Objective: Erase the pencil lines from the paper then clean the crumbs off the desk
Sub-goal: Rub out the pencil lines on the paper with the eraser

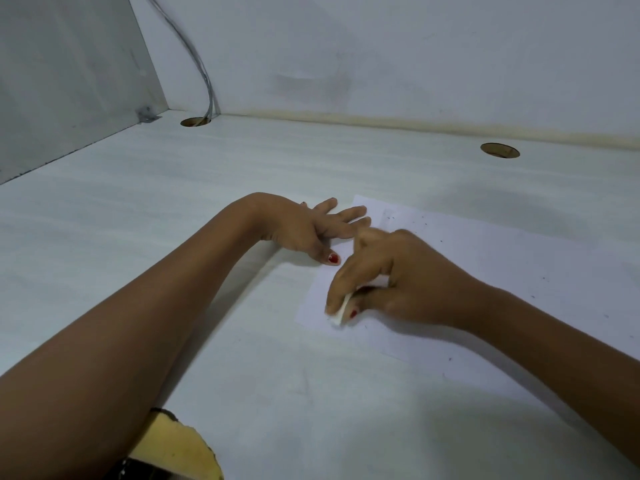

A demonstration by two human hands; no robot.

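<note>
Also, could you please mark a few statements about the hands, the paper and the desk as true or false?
1. The right hand pinches a white eraser on the paper. True.
2. The left hand hovers above the desk. False: the left hand rests flat at the paper's edge.
3. Dark crumbs dot the paper. True.
4. The cable enters the desk's right hole. False: the cable enters the left hole.

Far beyond the left hand (304, 230), a grey cable (205, 77) drops into a round hole (195, 121) (a metal bracket (149, 114) sits just beside it); a second hole (500, 150) lies well beyond the right hand (398, 271).
</note>
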